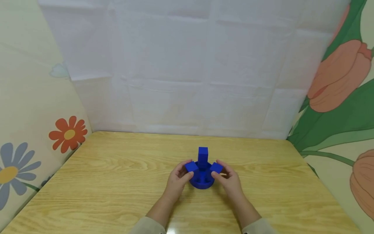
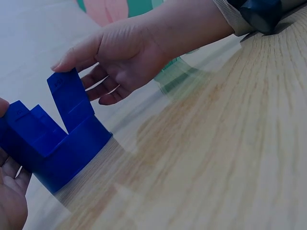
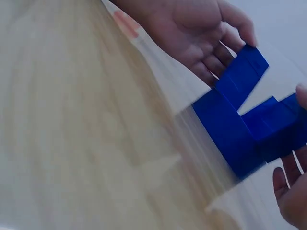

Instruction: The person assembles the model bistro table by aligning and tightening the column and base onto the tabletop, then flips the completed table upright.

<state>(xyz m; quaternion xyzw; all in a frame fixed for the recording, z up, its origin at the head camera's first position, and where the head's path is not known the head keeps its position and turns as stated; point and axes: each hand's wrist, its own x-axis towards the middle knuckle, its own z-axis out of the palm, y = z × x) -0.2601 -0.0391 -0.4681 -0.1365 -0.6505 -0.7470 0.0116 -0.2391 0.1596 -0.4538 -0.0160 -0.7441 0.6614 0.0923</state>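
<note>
A blue round holder (image 1: 202,186) with a low rim stands on the table. Three square blue posts rise from it: a back post (image 1: 203,157) upright, a left post (image 1: 192,166) and a right post (image 1: 216,168) leaning outward. My left hand (image 1: 176,179) pinches the left post near its top, thumb in front and fingers behind. On the other side my right hand (image 1: 231,182) grips the right post the same way. In the left wrist view the holder's rim (image 2: 79,153) meets the tabletop. Whether the posts are loose or fixed I cannot tell.
The wood-grain table (image 1: 117,182) extends around the holder. A white creased sheet (image 1: 181,71) hangs behind the table's back edge. Floral-patterned cloth (image 1: 35,97) borders the left side, and a tulip-patterned cloth (image 1: 344,123) the right.
</note>
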